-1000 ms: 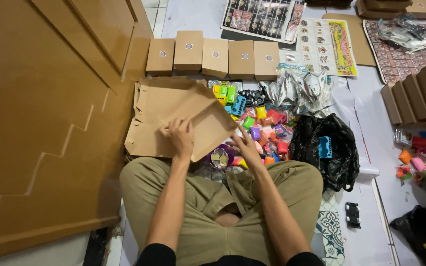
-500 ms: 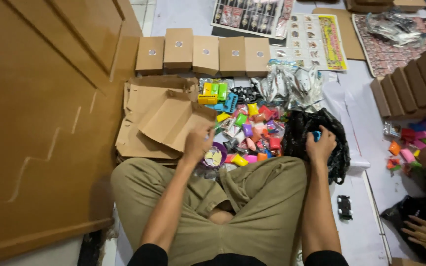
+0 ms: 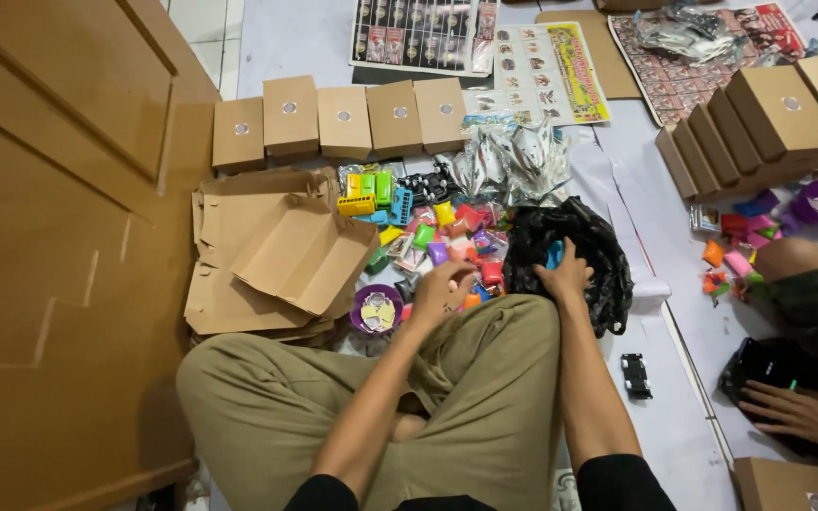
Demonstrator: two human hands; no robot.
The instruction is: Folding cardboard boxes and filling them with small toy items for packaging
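**What the head view left unseen**

The right hand (image 3: 560, 276) pressed into the black bag (image 3: 570, 260), its fingertips buried in the folds; a blue thing (image 3: 555, 253) showed there only in part. The left hand (image 3: 442, 291) curled over the pile of small coloured packets (image 3: 447, 232), hiding whatever lay under its palm. The stack of flat cardboard blanks (image 3: 239, 284) covered its own lower sheets. At the right edge of the floor, another person's hand (image 3: 802, 412) and knee (image 3: 797, 274) were cut off, and the black object (image 3: 769, 364) beside them was too dark to identify.
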